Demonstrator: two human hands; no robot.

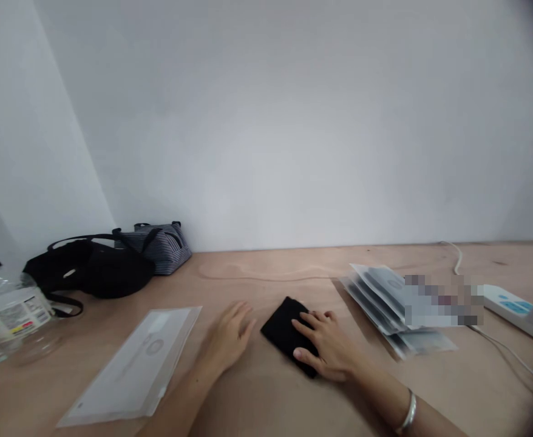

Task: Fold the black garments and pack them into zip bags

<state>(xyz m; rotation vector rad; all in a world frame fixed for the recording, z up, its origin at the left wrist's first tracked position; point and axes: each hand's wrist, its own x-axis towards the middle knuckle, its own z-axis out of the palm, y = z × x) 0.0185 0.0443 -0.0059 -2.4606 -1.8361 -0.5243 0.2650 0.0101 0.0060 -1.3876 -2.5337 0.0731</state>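
A folded black cloth [279,329] is laid flat and at a slant on the wooden table [266,267], and by it every other place is given here. Its right-hand part is covered by the right hand [328,346], whose fingers are spread loosely over the top, the thumb set apart near the lower edge; whether the fabric is pinched at all cannot be told. A silver bracelet [411,411] is worn on that forearm. Just left of the cloth, and apart from it, the left hand [230,337] is held with a wide gap between thumb and fingers, and nothing is grasped by it; whether the table is touched by it cannot be told. Farther left of the cloth, a frosted zip pouch [130,367] is laid flat, and well beyond that a clear labelled bottle [16,318] is seen at the edge of the view. Far to the left and behind the cloth, a black fabric item with straps [112,273] is placed beside a striped bag [173,249]. To the cloth's right, pouches are stacked in a fanned pile [373,291], partly blurred, with a white power strip [505,300] farther right.
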